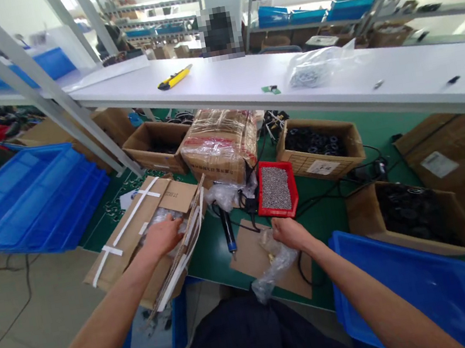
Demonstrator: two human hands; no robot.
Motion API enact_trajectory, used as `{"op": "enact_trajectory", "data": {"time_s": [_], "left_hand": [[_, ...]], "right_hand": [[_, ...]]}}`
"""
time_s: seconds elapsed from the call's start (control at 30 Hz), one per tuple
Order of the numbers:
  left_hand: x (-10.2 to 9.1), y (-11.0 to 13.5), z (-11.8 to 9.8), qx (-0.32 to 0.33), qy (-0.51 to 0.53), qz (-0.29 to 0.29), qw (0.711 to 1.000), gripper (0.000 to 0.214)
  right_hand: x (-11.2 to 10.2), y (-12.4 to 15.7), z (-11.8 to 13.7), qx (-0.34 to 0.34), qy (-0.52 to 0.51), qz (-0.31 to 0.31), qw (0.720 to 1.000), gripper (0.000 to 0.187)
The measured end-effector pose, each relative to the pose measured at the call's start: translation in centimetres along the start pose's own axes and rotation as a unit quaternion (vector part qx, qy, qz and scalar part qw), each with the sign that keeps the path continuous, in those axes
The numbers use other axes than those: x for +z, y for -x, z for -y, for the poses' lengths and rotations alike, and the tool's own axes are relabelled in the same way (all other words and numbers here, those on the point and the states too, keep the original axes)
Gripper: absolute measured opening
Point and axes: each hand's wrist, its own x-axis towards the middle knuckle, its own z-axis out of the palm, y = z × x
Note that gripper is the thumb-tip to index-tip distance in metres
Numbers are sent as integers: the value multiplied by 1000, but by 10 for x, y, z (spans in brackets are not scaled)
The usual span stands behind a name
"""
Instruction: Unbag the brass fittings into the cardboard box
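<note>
My left hand [165, 236] reaches over an open cardboard carton [128, 230], its fingers curled among clear plastic bags [162, 214] inside. What those fingers hold is hidden. A crumpled clear plastic bag [281, 267] hangs from my closed right hand [289, 233], over a flat cardboard sheet [250, 254]. Small pale pieces seem to be in or under this bag. Just beyond the right hand sits a red tray [292, 179] full of small metal parts [274, 187]. Between both hands a black and blue electric screwdriver [228, 231] lies on the green table.
Boxes of black parts, one behind [324, 161] and one at right [368, 216], flank a blue bin [366, 282]. A taped carton [220, 152] stands under the white shelf [225, 77]. Stacked blue trays [41, 200] are at left. A person [220, 33] is beyond the shelf.
</note>
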Motion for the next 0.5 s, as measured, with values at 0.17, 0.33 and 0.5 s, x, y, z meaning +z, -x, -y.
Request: {"op": "enact_trajectory", "data": {"time_s": [0.17,0.33,0.5], "left_hand": [[19,-15,0,-3,-27,-12,1000,33],[30,-11,13,-68,204,-107,971,28],[-12,9,26,-156,676,-230,682,34]], "right_hand": [[-19,11,-10,42,-141,-144,979,17],[-10,28,-19,69,-210,-184,958,52],[18,29,-8,87,-320,-210,920,57]]}}
